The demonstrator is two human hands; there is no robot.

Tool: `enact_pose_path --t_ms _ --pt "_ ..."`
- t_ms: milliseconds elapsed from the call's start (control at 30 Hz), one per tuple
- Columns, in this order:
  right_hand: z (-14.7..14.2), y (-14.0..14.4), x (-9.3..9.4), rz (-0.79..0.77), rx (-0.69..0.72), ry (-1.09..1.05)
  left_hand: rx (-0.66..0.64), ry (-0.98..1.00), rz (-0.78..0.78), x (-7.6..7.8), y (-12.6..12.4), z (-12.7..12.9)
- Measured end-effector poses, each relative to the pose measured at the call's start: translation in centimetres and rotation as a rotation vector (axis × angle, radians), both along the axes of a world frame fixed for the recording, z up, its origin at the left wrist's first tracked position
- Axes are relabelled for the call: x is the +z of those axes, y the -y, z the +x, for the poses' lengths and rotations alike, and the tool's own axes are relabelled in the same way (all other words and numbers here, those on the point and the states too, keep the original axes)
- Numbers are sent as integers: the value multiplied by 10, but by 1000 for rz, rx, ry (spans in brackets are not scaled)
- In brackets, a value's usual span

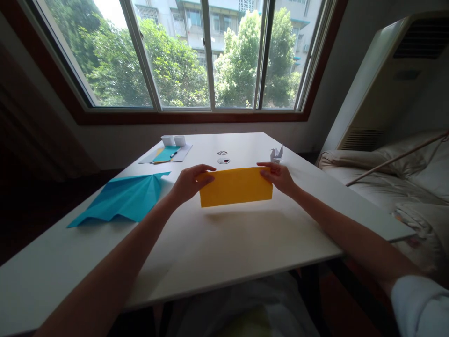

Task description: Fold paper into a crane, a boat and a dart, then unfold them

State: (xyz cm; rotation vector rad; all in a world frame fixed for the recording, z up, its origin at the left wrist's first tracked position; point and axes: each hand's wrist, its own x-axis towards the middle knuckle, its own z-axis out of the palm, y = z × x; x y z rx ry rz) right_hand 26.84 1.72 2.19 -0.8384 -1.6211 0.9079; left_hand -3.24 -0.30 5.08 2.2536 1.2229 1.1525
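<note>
A yellow sheet of paper (236, 188), apparently folded into a long rectangle, is held up just above the white table (231, 248), its shadow falling below it. My left hand (194, 180) pinches its upper left corner between thumb and fingers. At the upper right corner, my right hand (277, 177) grips it the same way. To the left of my left forearm lies a creased blue sheet of paper (129, 196) with zigzag folds along its near edge. A white paper crane (277, 153) stands just beyond my right hand.
At the back left, two small white cups (173, 140) stand by flat papers (167, 153) with a pen (174, 153) on top. Two round pieces (223, 160) lie mid-table toward the back. A padded couch (393, 168) with a stick (396, 159) borders the right side.
</note>
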Motion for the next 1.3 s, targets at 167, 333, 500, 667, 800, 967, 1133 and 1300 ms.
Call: enact_pose_path --t_ms 167,333,500,667,800,967,1133,1300 --pt "2 -1 0 8 6 3 -26 207 -121 -4 -6 -1" --pt "5 -5 -3 25 1 46 -32 303 -161 -7 -9 -3" --pt "7 -7 -4 62 -46 101 -10 318 -167 -9 -12 -6" --pt "9 -9 -6 80 -60 114 14 348 -178 -11 -13 -6" --pt "9 -9 -6 86 -78 133 16 367 -201 -10 -12 -5" --pt "10 -9 -6 58 -41 152 38 334 -268 -8 -11 -5" --pt "11 -13 -13 123 -49 479 86 78 -387 -18 -16 -8" --pt "7 -16 -21 216 -73 805 136 -310 -196 -30 -18 -6"
